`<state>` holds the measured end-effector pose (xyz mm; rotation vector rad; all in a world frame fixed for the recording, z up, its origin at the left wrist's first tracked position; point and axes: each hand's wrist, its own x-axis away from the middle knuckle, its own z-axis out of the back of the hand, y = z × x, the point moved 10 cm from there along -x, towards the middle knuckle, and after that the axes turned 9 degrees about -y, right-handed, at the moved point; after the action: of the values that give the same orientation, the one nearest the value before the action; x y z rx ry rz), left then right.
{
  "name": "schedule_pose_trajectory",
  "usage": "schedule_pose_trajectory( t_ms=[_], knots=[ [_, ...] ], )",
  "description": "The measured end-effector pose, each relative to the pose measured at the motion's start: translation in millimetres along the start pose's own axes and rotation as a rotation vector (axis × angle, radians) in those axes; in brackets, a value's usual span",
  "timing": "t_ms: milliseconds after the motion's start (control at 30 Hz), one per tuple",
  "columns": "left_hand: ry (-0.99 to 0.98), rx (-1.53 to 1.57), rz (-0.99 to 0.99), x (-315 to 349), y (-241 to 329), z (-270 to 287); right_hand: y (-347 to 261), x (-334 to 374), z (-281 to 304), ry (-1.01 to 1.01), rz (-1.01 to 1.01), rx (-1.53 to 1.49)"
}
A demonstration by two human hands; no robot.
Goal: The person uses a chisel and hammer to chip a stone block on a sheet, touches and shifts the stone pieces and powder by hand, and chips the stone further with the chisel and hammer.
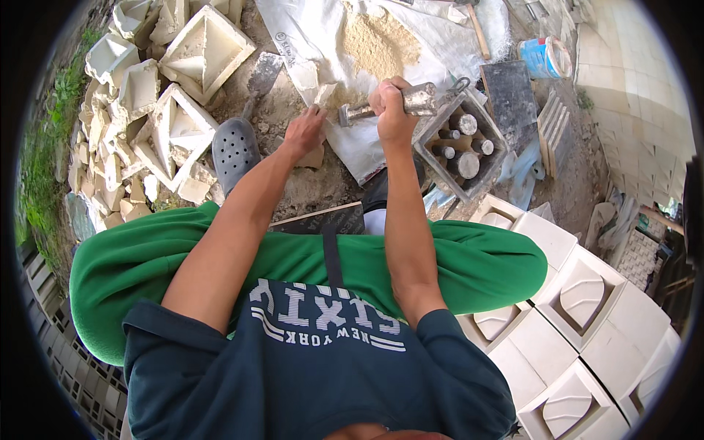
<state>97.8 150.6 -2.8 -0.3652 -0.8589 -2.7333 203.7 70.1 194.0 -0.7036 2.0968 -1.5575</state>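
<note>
Right hand (392,110): fist closed around a metal hammer (392,104), head pointing left. Left hand (304,132): fingers spread, pressing a broken plaster fragment (312,156) (pale, chipped) on the ground, just left of the hammer head.

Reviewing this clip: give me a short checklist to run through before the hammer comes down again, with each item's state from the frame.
1. Right hand has a full grip on the hammer: ok, fingers wrap the handle.
2. Left hand steadies the pale block fragment: ok, it rests on the piece.
3. Left fingers away from the hammer head: not ok, they lie close beside it.
4. Foot in the grey perforated clog away from the strike: ok, off to the left.
5. Boxed mould with cylinders out of the swing: cannot tell, it sits right beside the right hand.
</note>
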Motion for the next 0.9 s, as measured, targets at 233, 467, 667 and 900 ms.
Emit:
schedule_pose_trajectory(
  t_ms=[233,467,667,900],
  knots=[
    [0.092,0.05,0.066,13.3,-9.1,13.6,-46.6,13.6,-0.4,0.042,0.108,-0.005],
    [0.068,-0.083,0.07,5.7,-5.0,11.1,1.0,3.6,7.5,0.035,0.039,-0.016],
    [0.257,-0.124,-0.126,19.5,23.6,15.8,-47.5,13.4,28.1,0.147,0.145,-0.057],
    [0.078,-0.169,-0.568,27.8,87.6,-35.3,-15.3,10.5,44.1,0.223,0.14,0.003]
  ],
)
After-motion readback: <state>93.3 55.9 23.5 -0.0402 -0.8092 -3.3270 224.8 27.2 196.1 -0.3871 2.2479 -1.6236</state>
